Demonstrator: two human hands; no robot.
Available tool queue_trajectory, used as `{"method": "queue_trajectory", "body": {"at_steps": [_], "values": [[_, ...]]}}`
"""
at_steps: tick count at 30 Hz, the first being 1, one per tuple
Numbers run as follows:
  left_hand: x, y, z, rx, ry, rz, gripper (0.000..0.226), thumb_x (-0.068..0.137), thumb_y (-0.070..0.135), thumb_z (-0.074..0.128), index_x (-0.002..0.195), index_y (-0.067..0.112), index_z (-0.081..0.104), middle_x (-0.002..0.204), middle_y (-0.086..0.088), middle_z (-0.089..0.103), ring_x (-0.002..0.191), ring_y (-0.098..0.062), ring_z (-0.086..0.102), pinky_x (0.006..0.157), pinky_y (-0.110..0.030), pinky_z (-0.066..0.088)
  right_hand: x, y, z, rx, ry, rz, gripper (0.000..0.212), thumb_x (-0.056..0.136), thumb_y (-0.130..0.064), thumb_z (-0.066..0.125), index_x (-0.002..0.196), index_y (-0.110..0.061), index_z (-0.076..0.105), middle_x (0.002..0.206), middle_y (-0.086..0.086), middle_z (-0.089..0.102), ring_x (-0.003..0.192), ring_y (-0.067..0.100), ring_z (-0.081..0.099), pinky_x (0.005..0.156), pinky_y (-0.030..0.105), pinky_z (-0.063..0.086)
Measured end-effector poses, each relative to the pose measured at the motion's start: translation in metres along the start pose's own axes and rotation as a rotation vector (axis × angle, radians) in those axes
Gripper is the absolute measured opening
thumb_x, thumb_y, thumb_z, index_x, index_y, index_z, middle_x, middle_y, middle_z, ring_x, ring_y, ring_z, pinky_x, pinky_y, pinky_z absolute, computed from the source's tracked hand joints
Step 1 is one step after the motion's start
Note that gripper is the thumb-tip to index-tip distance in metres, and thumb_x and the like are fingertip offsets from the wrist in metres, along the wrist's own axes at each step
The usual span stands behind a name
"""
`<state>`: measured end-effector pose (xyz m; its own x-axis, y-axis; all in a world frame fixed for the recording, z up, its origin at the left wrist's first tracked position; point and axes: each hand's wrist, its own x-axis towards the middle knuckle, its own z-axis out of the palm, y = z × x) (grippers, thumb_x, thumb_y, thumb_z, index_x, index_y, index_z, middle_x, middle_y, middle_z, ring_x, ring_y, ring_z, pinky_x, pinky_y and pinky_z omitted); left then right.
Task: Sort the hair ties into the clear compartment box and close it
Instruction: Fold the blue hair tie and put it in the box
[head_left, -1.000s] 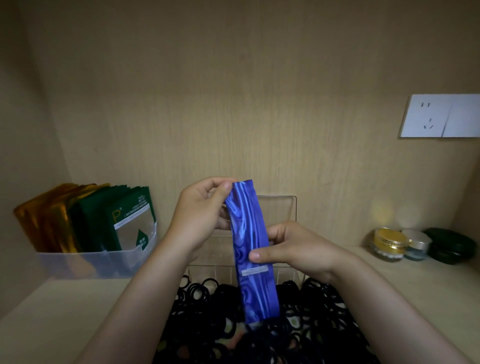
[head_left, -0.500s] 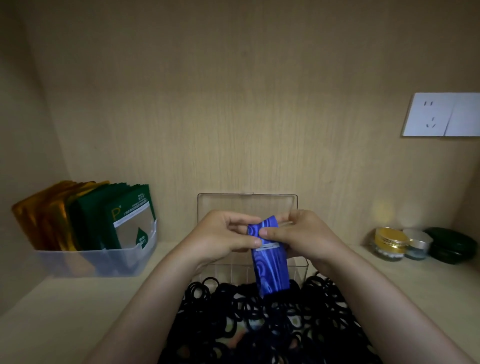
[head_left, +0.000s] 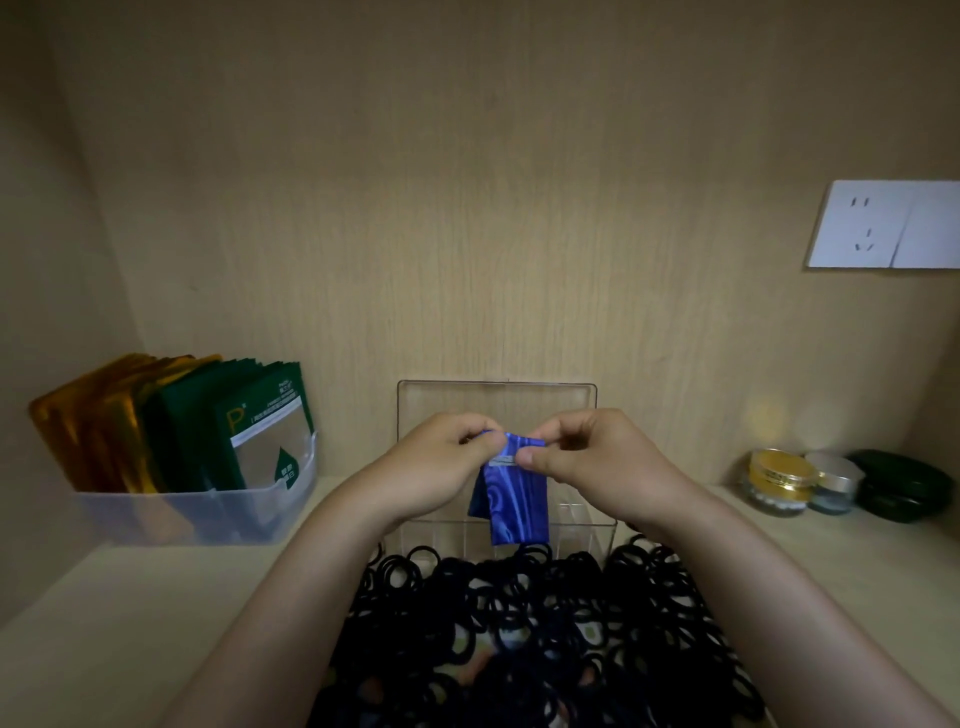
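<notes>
I am looking down at the clear compartment box (head_left: 582, 525), which is sitting open against the back wall of the wooden surface (head_left: 130, 613), its lid (head_left: 496, 402) standing upright behind it. Both of my hands are hovering just above and in front of the box. My left hand (head_left: 441, 467) is pinching the top left corner of a folded blue patterned pouch (head_left: 514, 493) between thumb and curled fingers, and my right hand (head_left: 597, 462) is pinching the top right edge the same way, thumb pressing on the front near a small pale label. The pouch is hanging down from both grips, its lower edge dangling in front of the box's dividers; I cannot tell whether it is touching them.

The black hair ties (head_left: 545, 623) are lying in a big tangled heap directly in front of the box, spreading toward me and running under my forearms. The compartments that I can see through the clear wall are looking empty, though my hands are hiding part of them.

Left of the box, a translucent bin (head_left: 197, 512) is holding upright gold and green sachets (head_left: 171, 421). Right of the box, well apart, a gold-lidded jar (head_left: 776, 480), a silver-lidded jar (head_left: 834, 480) and a dark green case (head_left: 904, 486) are sitting in a row. Above those, a white wall socket (head_left: 883, 223) is showing on the wall.
</notes>
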<state>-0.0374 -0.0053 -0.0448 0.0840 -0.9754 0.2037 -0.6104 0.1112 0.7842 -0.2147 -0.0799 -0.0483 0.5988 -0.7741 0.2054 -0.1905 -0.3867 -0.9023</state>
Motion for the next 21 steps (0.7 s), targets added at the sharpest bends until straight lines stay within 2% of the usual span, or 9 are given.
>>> {"method": "queue_trajectory", "body": {"at_steps": [3, 5, 8, 12, 14, 18, 21], "values": [[0.0, -0.003, 0.001, -0.211, -0.001, -0.045, 0.022, 0.097, 0.04, 0.056, 0.099, 0.024, 0.071, 0.095, 0.003, 0.076, 0.094, -0.013, 0.07, 0.095, -0.033, 0.05, 0.0, 0.0, 0.001, 0.075, -0.009, -0.016, 0.01, 0.087, -0.02, 0.075, 0.085, -0.011, 0.074, 0.088, 0.009, 0.076, 0.085, 0.02, 0.072, 0.084, 0.028, 0.057], [0.001, -0.008, 0.003, -0.311, -0.046, -0.06, 0.03, 0.088, 0.044, 0.067, 0.105, 0.019, 0.071, 0.099, 0.001, 0.077, 0.098, -0.013, 0.072, 0.098, -0.034, 0.052, 0.0, 0.0, 0.002, 0.199, 0.01, -0.013, 0.012, 0.088, -0.017, 0.073, 0.085, -0.006, 0.071, 0.086, 0.012, 0.076, 0.082, 0.023, 0.073, 0.079, 0.033, 0.06], [0.001, -0.01, 0.007, -0.391, -0.104, -0.058, 0.026, 0.092, 0.025, 0.067, 0.116, 0.015, 0.069, 0.108, -0.005, 0.076, 0.104, -0.017, 0.072, 0.098, -0.034, 0.053, 0.001, 0.0, 0.003, 0.294, 0.034, 0.006, 0.015, 0.09, -0.015, 0.071, 0.089, 0.0, 0.068, 0.08, 0.011, 0.074, 0.072, 0.018, 0.071, 0.067, 0.027, 0.058], [0.004, -0.011, 0.01, -0.432, -0.038, -0.071, 0.022, 0.095, 0.021, 0.064, 0.116, 0.019, 0.071, 0.107, -0.002, 0.076, 0.101, -0.017, 0.073, 0.091, -0.038, 0.057, 0.001, 0.005, 0.003, 0.327, -0.055, 0.036, 0.019, 0.09, -0.016, 0.07, 0.103, -0.002, 0.068, 0.093, 0.012, 0.076, 0.084, 0.023, 0.074, 0.075, 0.032, 0.06], [0.005, -0.011, 0.011, -0.437, 0.003, -0.065, 0.02, 0.094, 0.022, 0.065, 0.113, 0.018, 0.072, 0.103, -0.002, 0.077, 0.096, -0.017, 0.074, 0.082, -0.035, 0.059, 0.001, 0.009, 0.002, 0.298, -0.139, 0.044, 0.024, 0.09, -0.013, 0.07, 0.113, -0.006, 0.068, 0.101, 0.014, 0.076, 0.092, 0.026, 0.074, 0.079, 0.032, 0.06], [0.005, -0.013, 0.013, -0.451, 0.028, -0.09, 0.026, 0.096, 0.028, 0.062, 0.112, 0.008, 0.068, 0.098, -0.012, 0.077, 0.085, -0.021, 0.075, 0.067, -0.032, 0.06, 0.005, 0.017, 0.003, 0.297, -0.111, 0.067, 0.023, 0.093, -0.011, 0.066, 0.112, 0.001, 0.068, 0.098, 0.02, 0.075, 0.083, 0.026, 0.072, 0.072, 0.031, 0.059], [0.004, -0.015, 0.013, -0.492, -0.091, -0.136, 0.027, 0.098, 0.027, 0.058, 0.121, 0.011, 0.059, 0.1, -0.016, 0.076, 0.085, -0.026, 0.075, 0.066, -0.032, 0.06, 0.008, 0.022, 0.005, 0.289, -0.069, 0.086, 0.025, 0.094, -0.011, 0.065, 0.11, 0.008, 0.064, 0.098, 0.03, 0.071, 0.077, 0.026, 0.069, 0.066, 0.03, 0.056]]}}
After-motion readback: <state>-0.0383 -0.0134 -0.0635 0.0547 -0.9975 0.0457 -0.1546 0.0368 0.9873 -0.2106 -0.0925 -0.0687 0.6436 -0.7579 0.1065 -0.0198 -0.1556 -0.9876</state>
